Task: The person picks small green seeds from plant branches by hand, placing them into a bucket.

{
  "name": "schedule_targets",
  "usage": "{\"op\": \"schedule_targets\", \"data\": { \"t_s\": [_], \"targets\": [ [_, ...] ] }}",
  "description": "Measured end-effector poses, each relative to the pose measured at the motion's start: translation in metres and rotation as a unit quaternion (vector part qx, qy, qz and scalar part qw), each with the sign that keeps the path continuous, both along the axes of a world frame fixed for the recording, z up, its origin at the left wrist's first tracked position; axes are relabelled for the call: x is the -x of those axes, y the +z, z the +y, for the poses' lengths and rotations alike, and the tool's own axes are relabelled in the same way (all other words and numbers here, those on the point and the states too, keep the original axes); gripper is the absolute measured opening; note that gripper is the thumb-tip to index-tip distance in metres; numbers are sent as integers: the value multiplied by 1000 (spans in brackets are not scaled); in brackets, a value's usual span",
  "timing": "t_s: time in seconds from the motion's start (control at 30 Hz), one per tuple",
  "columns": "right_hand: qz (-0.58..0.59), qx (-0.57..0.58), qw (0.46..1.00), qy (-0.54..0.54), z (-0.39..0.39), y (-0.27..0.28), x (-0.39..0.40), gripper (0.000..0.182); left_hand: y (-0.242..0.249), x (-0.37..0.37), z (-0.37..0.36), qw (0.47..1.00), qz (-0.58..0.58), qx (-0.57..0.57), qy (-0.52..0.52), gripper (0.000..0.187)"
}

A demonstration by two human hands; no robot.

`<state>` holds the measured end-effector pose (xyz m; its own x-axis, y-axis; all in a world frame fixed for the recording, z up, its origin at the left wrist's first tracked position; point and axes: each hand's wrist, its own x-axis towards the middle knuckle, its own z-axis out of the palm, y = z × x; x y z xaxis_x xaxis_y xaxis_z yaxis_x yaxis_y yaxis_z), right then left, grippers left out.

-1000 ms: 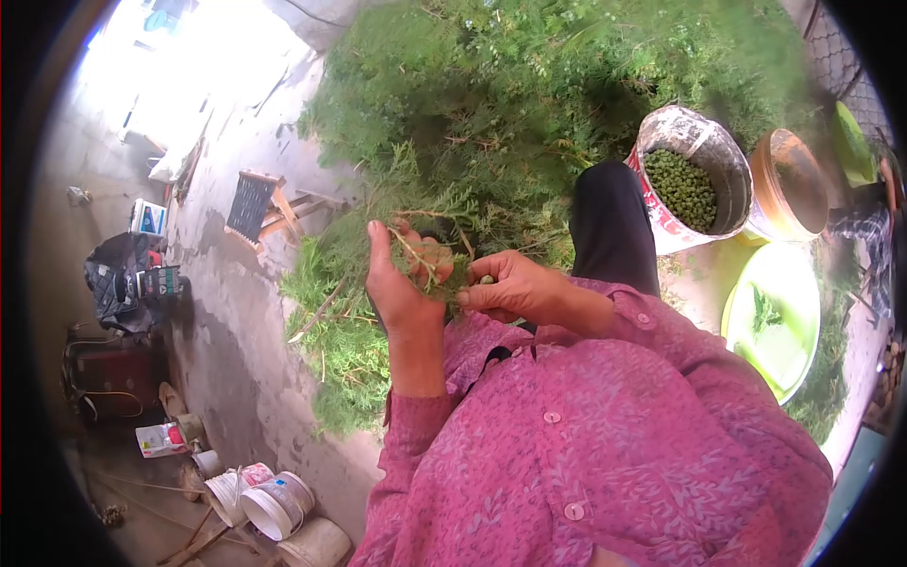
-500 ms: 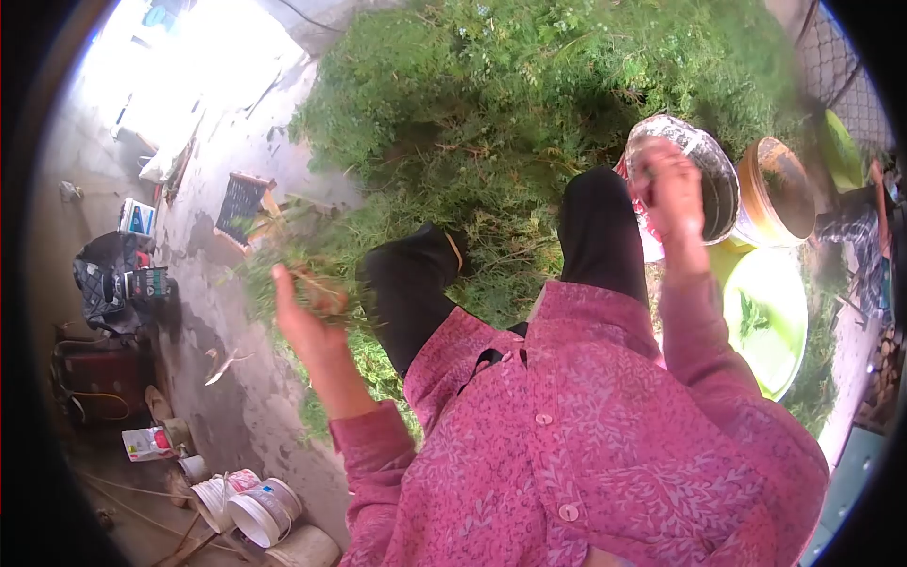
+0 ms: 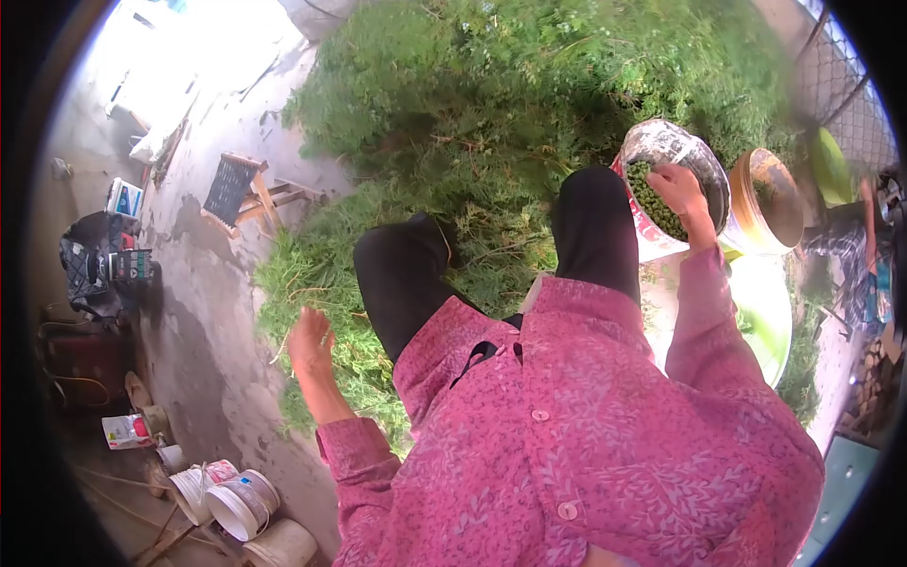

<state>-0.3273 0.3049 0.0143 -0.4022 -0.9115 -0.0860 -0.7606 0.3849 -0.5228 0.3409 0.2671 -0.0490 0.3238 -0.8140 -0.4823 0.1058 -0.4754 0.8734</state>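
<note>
Amid heaped greenery (image 3: 529, 85), right hand (image 3: 678, 189) over pea-filled bucket (image 3: 704, 170).

Cut greenery (image 3: 491, 104) crowds ahead; bare concrete floor (image 3: 208, 312) lies open leftward.

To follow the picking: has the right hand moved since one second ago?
Yes. The right hand went from the sprig at the lap rightward to over the bucket.

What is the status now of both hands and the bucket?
Right hand over bucket of green pods. Left hand open, empty, above cut greens. Nothing in the way.
</note>
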Motion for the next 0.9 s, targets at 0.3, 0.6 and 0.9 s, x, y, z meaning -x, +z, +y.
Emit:
{"op": "schedule_targets", "data": {
  "t_s": [0.3,0.6,0.9],
  "targets": [
    [-42,7,982,184,-106,3,-99,41,102,160,-102,970,68,207,-109,25],
    [-45,-255,941,219,-183,-139,-171,32,98,295,-209,951,142,196,-192,22],
    [-67,-244,956,148,-211,-268,-206,54,71,303,-264,946,199,130,-222,27]
  ]
}}
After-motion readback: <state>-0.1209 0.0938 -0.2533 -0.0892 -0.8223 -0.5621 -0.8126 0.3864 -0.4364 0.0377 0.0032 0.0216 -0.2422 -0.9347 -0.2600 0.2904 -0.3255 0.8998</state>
